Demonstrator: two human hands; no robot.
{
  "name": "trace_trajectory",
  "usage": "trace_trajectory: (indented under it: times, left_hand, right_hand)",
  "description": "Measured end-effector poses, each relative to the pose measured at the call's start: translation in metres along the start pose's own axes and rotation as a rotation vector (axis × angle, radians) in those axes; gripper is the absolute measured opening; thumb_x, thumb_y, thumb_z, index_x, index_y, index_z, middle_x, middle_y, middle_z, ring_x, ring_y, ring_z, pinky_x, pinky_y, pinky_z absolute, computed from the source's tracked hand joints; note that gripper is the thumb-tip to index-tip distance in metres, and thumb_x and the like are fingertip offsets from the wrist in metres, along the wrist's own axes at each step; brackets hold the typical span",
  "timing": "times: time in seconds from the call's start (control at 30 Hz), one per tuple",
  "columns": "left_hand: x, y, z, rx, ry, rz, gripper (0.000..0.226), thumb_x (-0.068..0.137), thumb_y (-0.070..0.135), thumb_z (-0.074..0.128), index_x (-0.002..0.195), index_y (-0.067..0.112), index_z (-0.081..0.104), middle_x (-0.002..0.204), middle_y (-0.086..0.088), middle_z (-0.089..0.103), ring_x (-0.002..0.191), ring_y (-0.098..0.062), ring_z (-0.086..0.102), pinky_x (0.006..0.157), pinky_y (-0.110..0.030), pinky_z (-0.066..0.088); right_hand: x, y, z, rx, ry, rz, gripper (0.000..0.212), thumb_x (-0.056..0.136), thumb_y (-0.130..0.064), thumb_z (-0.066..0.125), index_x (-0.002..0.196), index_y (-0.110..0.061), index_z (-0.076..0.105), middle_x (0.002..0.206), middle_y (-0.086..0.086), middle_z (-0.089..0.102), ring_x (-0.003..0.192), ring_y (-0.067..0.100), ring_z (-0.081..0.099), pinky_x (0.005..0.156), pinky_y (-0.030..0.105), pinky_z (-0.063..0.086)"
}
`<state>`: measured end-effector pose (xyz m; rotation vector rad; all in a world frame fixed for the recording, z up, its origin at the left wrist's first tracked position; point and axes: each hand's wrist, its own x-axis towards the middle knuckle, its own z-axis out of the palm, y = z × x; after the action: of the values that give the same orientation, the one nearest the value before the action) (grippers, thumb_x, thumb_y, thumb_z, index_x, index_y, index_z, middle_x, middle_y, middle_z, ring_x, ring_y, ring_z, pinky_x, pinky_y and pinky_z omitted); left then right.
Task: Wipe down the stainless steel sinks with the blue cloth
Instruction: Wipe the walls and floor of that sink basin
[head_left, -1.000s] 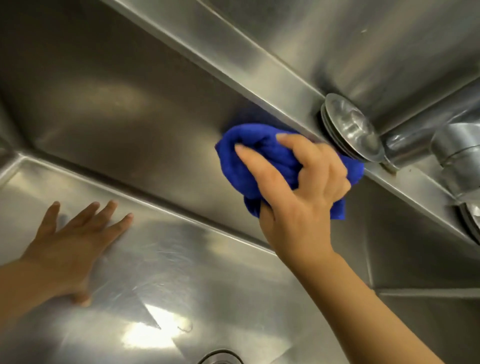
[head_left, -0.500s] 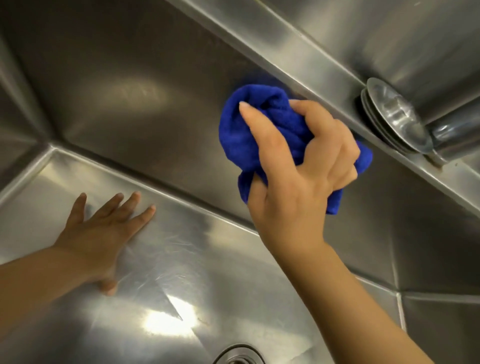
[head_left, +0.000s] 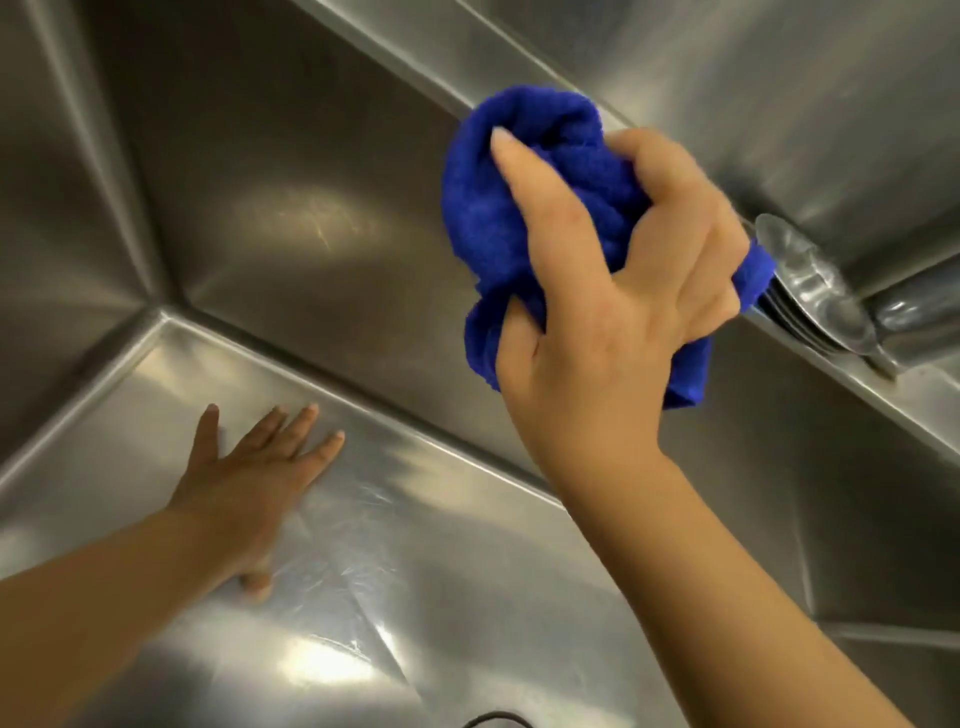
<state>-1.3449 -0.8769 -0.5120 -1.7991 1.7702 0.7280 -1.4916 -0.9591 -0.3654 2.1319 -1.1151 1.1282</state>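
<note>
I look down into a stainless steel sink (head_left: 291, 228). My right hand (head_left: 613, 291) grips a bunched blue cloth (head_left: 498, 218) and holds it against the top of the sink's back wall, just under the rim ledge (head_left: 519, 67). Much of the cloth is hidden under my fingers and palm. My left hand (head_left: 249, 483) rests flat on the sink floor (head_left: 467, 571), fingers straight and spread, close to the seam with the back wall.
A faucet flange (head_left: 810, 291) and its pipe (head_left: 919, 317) sit on the ledge right of the cloth. The steel backsplash (head_left: 753, 104) rises behind the ledge. The drain's edge (head_left: 493, 719) shows at the bottom. A side wall (head_left: 47, 218) closes the left.
My right hand has carried the cloth up the back wall to the rim ledge. My left hand stays flat on the sink floor while the view shifts.
</note>
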Motion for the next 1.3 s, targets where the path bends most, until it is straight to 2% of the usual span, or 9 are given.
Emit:
trace_trajectory:
  times: [0.13, 0.27, 0.43, 0.57, 0.67, 0.83, 1.0, 1.17, 1.3]
  left_hand:
    - [0.002, -0.003, 0.001, -0.018, 0.021, 0.019, 0.138, 0.065, 0.042, 0.082, 0.144, 0.031, -0.031, 0.153, -0.003, -0.036, 0.145, -0.021, -0.022, 0.111, -0.059, -0.011]
    - [0.001, -0.005, 0.005, -0.044, 0.094, 0.044, 0.142, 0.064, 0.041, 0.084, 0.144, 0.029, -0.032, 0.151, -0.002, -0.039, 0.144, -0.022, -0.026, 0.110, -0.057, -0.015]
    - [-0.013, -0.034, 0.015, -0.010, 0.084, 0.032, 0.144, 0.061, 0.052, 0.083, 0.142, 0.030, -0.035, 0.145, -0.002, -0.047, 0.140, -0.022, -0.032, 0.109, -0.057, -0.018]
    - [-0.016, -0.061, 0.018, 0.027, 0.019, -0.020, 0.141, 0.065, 0.056, 0.079, 0.141, 0.029, -0.037, 0.141, -0.003, -0.048, 0.141, -0.023, -0.030, 0.109, -0.058, -0.018]
    - [-0.011, -0.063, 0.023, 0.033, 0.024, -0.021, 0.143, 0.065, 0.058, 0.078, 0.135, 0.028, -0.043, 0.145, -0.006, -0.047, 0.142, -0.028, -0.029, 0.109, -0.058, -0.018]
    - [-0.008, -0.063, 0.029, 0.050, 0.067, -0.007, 0.143, 0.065, 0.060, 0.077, 0.131, 0.026, -0.046, 0.146, -0.009, -0.045, 0.141, -0.031, -0.029, 0.109, -0.059, -0.017]
    - [-0.007, -0.066, 0.029, 0.040, 0.060, -0.002, 0.145, 0.062, 0.059, 0.079, 0.131, 0.029, -0.044, 0.147, -0.007, -0.046, 0.142, -0.029, -0.028, 0.109, -0.059, -0.017]
    - [-0.009, -0.058, 0.029, 0.065, 0.063, -0.040, 0.145, 0.063, 0.055, 0.080, 0.138, 0.026, -0.040, 0.148, -0.009, -0.043, 0.143, -0.029, -0.028, 0.106, -0.058, -0.021]
    - [-0.007, -0.060, 0.028, 0.055, 0.076, -0.037, 0.145, 0.063, 0.055, 0.080, 0.133, 0.026, -0.044, 0.146, -0.008, -0.045, 0.142, -0.028, -0.028, 0.106, -0.059, -0.020]
  right_hand:
    - [-0.043, -0.001, 0.029, -0.066, -0.147, -0.137, 0.043, 0.085, -0.007, 0.054, 0.112, -0.035, 0.071, 0.124, -0.003, 0.036, 0.114, 0.023, 0.036, 0.074, 0.036, 0.019]
    - [-0.072, -0.007, 0.035, -0.072, -0.402, -0.163, 0.054, 0.071, -0.005, 0.041, 0.108, -0.029, 0.072, 0.126, 0.000, 0.037, 0.112, 0.026, 0.037, 0.071, 0.039, 0.023]
    - [-0.017, -0.022, 0.013, 0.017, -0.184, -0.081, 0.059, 0.073, 0.001, 0.052, 0.121, -0.030, 0.067, 0.129, 0.001, 0.033, 0.115, 0.026, 0.034, 0.086, 0.035, 0.020]
    - [-0.020, -0.021, 0.030, -0.038, -0.101, -0.124, 0.053, 0.080, 0.002, 0.061, 0.121, -0.031, 0.066, 0.127, 0.000, 0.034, 0.116, 0.024, 0.034, 0.082, 0.037, 0.022]
    - [-0.078, -0.011, 0.055, -0.084, -0.376, -0.340, 0.054, 0.072, 0.001, 0.049, 0.113, -0.027, 0.071, 0.124, 0.003, 0.037, 0.111, 0.026, 0.037, 0.065, 0.038, 0.032]
    - [-0.100, -0.017, 0.060, -0.067, -0.695, -0.331, 0.086, 0.029, -0.004, 0.084, 0.111, -0.025, 0.071, 0.123, 0.004, 0.039, 0.111, 0.026, 0.038, 0.064, 0.041, 0.043]
    - [-0.067, -0.038, 0.060, 0.000, -0.488, -0.303, 0.061, 0.067, 0.000, 0.048, 0.120, -0.024, 0.066, 0.127, 0.003, 0.036, 0.113, 0.025, 0.037, 0.073, 0.039, 0.023]
    - [-0.108, -0.020, 0.076, -0.095, -0.763, -0.498, 0.075, 0.033, 0.001, 0.081, 0.105, -0.018, 0.073, 0.121, 0.007, 0.038, 0.106, 0.028, 0.040, 0.055, 0.032, 0.036]
    - [-0.115, -0.026, 0.074, -0.065, -0.864, -0.411, 0.082, 0.024, -0.006, 0.086, 0.103, -0.021, 0.074, 0.121, 0.005, 0.040, 0.108, 0.026, 0.041, 0.070, 0.038, 0.039]
